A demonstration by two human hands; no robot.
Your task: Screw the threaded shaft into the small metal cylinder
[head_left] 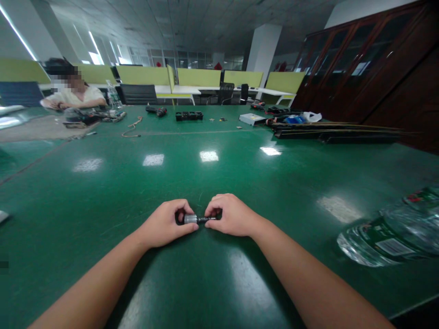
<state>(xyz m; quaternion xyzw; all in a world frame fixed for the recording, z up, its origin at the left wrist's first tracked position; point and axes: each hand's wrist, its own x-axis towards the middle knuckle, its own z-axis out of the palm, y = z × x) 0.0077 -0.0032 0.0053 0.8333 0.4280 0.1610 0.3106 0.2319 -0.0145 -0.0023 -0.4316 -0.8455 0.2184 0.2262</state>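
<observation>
A small metal part [190,219] with a silver cylinder and a thin dark threaded shaft lies crosswise between my hands, low over the green table [192,183]. My left hand [171,223] is closed around the cylinder end, thumb along its near side. My right hand [230,214] pinches the shaft's right end between thumb and fingers. The fingers hide both ends of the part.
A large clear water bottle [391,233] lies on its side at the right. Across the far side are a power drill [156,110], a black block [189,116], a cord, a white box [252,119] and long dark strips. A person sits at the far left.
</observation>
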